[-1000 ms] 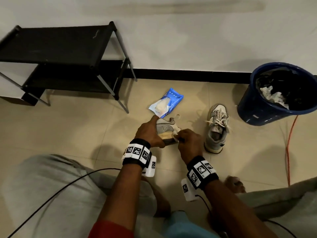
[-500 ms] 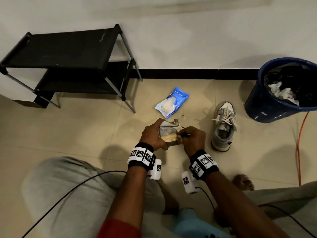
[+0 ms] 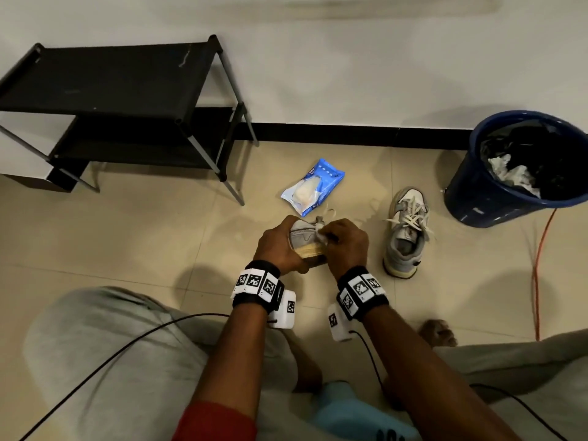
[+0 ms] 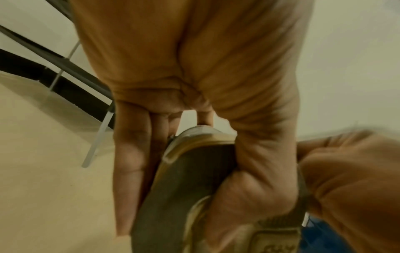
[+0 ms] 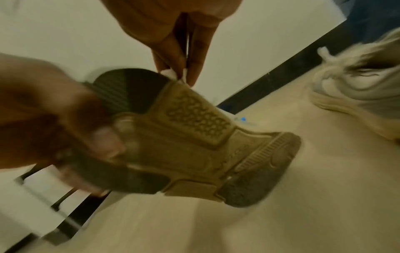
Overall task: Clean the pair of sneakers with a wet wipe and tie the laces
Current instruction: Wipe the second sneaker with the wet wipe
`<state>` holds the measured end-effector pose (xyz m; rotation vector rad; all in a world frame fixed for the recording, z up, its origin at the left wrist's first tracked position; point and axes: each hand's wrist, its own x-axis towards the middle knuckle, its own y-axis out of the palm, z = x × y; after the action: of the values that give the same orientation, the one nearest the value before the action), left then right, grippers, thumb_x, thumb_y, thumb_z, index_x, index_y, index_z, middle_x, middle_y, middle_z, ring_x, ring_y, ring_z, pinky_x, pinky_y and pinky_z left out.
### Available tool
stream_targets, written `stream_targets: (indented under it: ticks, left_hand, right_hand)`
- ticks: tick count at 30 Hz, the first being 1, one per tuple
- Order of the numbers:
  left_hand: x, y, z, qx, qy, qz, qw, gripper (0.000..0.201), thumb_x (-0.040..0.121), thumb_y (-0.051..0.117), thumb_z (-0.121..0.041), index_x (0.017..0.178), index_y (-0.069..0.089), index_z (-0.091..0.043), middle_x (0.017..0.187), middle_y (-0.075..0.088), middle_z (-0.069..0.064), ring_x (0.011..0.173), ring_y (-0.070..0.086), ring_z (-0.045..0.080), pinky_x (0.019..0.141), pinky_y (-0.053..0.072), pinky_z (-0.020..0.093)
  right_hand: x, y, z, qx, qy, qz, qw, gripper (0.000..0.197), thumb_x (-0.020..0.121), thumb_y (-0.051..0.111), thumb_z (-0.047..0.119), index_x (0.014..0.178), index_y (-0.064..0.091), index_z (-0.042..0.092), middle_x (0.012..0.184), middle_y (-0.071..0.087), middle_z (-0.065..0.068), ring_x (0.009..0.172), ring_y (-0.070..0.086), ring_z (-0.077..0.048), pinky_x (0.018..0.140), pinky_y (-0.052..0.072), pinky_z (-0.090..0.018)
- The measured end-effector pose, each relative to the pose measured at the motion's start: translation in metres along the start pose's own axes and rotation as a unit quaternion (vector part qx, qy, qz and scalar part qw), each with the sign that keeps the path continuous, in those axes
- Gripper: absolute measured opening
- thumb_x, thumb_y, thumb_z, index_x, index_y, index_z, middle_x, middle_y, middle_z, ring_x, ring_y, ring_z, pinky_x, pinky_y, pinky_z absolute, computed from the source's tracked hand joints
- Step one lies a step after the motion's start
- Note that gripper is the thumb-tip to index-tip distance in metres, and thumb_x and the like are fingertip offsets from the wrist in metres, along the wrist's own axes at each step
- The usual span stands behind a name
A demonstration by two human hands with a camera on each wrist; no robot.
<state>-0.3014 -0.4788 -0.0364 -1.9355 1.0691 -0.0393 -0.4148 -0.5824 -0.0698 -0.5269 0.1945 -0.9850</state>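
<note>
The left hand [image 3: 280, 246] grips a grey sneaker [image 3: 305, 240] above the floor, fingers curled round it, sole toward the person. The right hand [image 3: 345, 246] pinches a white wipe [image 3: 321, 235] against its side. The other sneaker [image 3: 405, 233] stands just right, near a blue bin [image 3: 471, 198]; a wipe pack [image 3: 313, 186] lies beyond.

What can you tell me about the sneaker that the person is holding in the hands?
The held sneaker is grey with white parts and a tan rubber sole; a loose lace end sticks out beyond it. It is lifted off the tiled floor, tipped on its side with the sole toward the person. The sole has a dark ribbed patch, a honeycomb tread panel and a worn dark end. The left hand grips it, fingers curled round the sole edge. The right hand presses a white wet wipe against its upper.
</note>
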Motion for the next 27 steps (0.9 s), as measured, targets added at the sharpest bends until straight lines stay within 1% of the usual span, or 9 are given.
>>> stream_targets:
  ticks: [3,5,6,8,11,15,20,24,27]
  left_hand:
    - [-0.003,0.003,0.001,0.007,0.000,0.005,1.000,0.090,0.038,0.088,-0.020,0.116,0.049,-0.041,0.095,0.067,-0.006,0.085,0.063,0.021,0.070,0.052,0.027]
    - [-0.003,0.003,0.001,0.012,-0.001,0.007,1.000,0.087,0.039,0.088,-0.019,0.114,0.050,-0.041,0.093,0.067,-0.006,0.084,0.063,0.022,0.068,0.049,0.025]
    - [-0.003,0.003,0.002,0.014,0.000,0.011,1.000,0.086,0.040,0.088,-0.019,0.115,0.050,-0.041,0.093,0.067,-0.006,0.084,0.063,0.022,0.068,0.050,0.026]
    - [-0.002,0.002,0.002,0.015,0.001,0.012,1.000,0.090,0.039,0.088,-0.020,0.117,0.050,-0.041,0.095,0.067,-0.004,0.085,0.063,0.023,0.070,0.054,0.029]
    - [-0.005,0.005,-0.001,0.025,0.009,0.012,1.000,0.096,0.038,0.089,-0.022,0.123,0.048,-0.040,0.100,0.066,-0.003,0.087,0.063,0.023,0.071,0.056,0.031]
    - [-0.005,0.006,0.002,0.024,0.009,0.002,1.000,0.097,0.040,0.089,-0.021,0.125,0.048,-0.039,0.101,0.066,-0.003,0.087,0.061,0.022,0.070,0.049,0.026]
    - [0.001,0.002,0.001,0.013,0.005,-0.004,1.000,0.093,0.038,0.089,-0.022,0.121,0.050,-0.041,0.098,0.067,-0.006,0.087,0.063,0.021,0.070,0.050,0.025]
    - [0.005,0.004,0.003,0.022,0.010,-0.003,1.000,0.092,0.035,0.085,-0.026,0.119,0.050,-0.044,0.096,0.069,-0.007,0.087,0.065,0.020,0.074,0.056,0.029]
    - [0.004,-0.003,0.000,0.027,0.007,-0.005,1.000,0.091,0.037,0.086,-0.028,0.120,0.052,-0.042,0.096,0.069,-0.006,0.087,0.066,0.019,0.075,0.056,0.028]
  right_hand:
    - [0.007,0.001,-0.004,0.017,0.081,-0.033,0.996,0.012,0.072,0.073,0.005,0.081,0.076,0.012,0.081,0.071,-0.005,0.074,0.064,-0.016,0.073,0.052,-0.026]
    - [-0.005,0.002,0.010,0.016,0.013,0.014,1.000,0.014,0.073,0.072,0.003,0.083,0.076,0.012,0.082,0.069,-0.002,0.074,0.062,-0.012,0.070,0.045,-0.011]
    - [-0.009,0.002,0.012,0.016,-0.014,0.033,0.999,0.015,0.073,0.071,0.003,0.084,0.077,0.011,0.084,0.069,-0.001,0.075,0.061,-0.010,0.070,0.043,-0.010]
    - [0.003,0.001,0.005,-0.025,-0.003,0.050,0.998,0.014,0.074,0.071,0.007,0.085,0.077,0.013,0.088,0.071,-0.001,0.080,0.064,-0.012,0.074,0.046,-0.016]
    - [0.026,-0.003,-0.010,-0.061,0.101,0.055,0.992,0.017,0.072,0.071,0.009,0.086,0.078,0.016,0.089,0.074,-0.004,0.086,0.068,-0.019,0.077,0.048,-0.019]
    - [0.000,-0.001,0.001,-0.023,0.050,0.035,0.998,0.014,0.069,0.075,0.007,0.079,0.078,0.014,0.084,0.074,-0.002,0.078,0.065,-0.013,0.077,0.047,-0.019]
    - [-0.006,-0.010,-0.026,0.011,0.157,0.019,0.987,0.017,0.066,0.075,0.001,0.075,0.078,0.015,0.075,0.073,-0.003,0.077,0.068,-0.017,0.070,0.049,-0.019]
    - [-0.018,-0.015,-0.008,0.029,0.029,0.021,0.999,0.013,0.064,0.079,0.004,0.071,0.076,0.016,0.077,0.073,0.002,0.072,0.065,-0.008,0.071,0.050,-0.017]
    - [-0.009,-0.010,-0.018,-0.012,0.034,0.038,0.999,0.016,0.064,0.076,0.002,0.070,0.074,0.017,0.074,0.073,0.000,0.070,0.066,-0.014,0.064,0.046,-0.019]
